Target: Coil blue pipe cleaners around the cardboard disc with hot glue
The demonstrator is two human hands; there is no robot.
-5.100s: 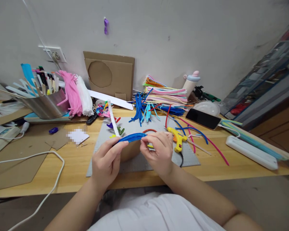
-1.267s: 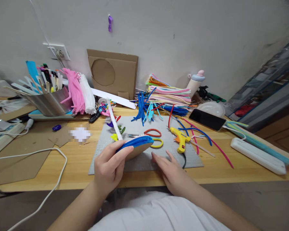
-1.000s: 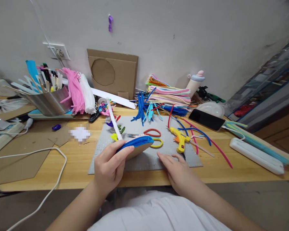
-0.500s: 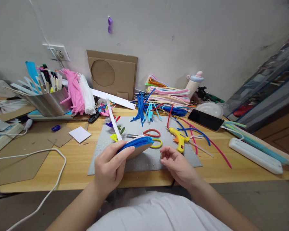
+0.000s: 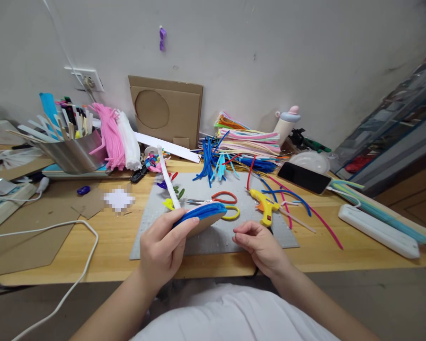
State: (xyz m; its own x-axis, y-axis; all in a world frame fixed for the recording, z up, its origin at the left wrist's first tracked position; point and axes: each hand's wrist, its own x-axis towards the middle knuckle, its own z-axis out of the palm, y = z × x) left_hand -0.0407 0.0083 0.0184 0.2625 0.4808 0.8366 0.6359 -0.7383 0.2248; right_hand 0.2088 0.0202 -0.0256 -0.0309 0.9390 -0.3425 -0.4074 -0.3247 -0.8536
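Note:
My left hand (image 5: 165,246) is closed around a cardboard piece (image 5: 208,223) whose upper face is covered with blue pipe cleaners (image 5: 206,210). A white wrapped stick (image 5: 168,177) rises just beyond the fingers; whether it joins the cardboard is hidden. My right hand (image 5: 259,244) hovers to the right of the piece, apart from it, thumb and fingers pressed together; anything between them is too small to make out. Behind the cardboard, scissors (image 5: 224,195) with red and yellow handles lie on a grey mat (image 5: 216,241). A yellow glue gun (image 5: 267,208) rests beyond my right hand.
Bundled pipe cleaners (image 5: 248,139) lie along the wall, with loose blue ones (image 5: 208,158) before them. Left stand a metal container (image 5: 73,154) of sticks and pink pipe cleaners (image 5: 110,137). A phone (image 5: 304,177) and power strip (image 5: 378,230) lie right. A white cable (image 5: 92,246) crosses the left side.
My right hand has shifted slightly left and its fingertips have drawn together into a pinch. The left hand and the cardboard piece stay nearly still.

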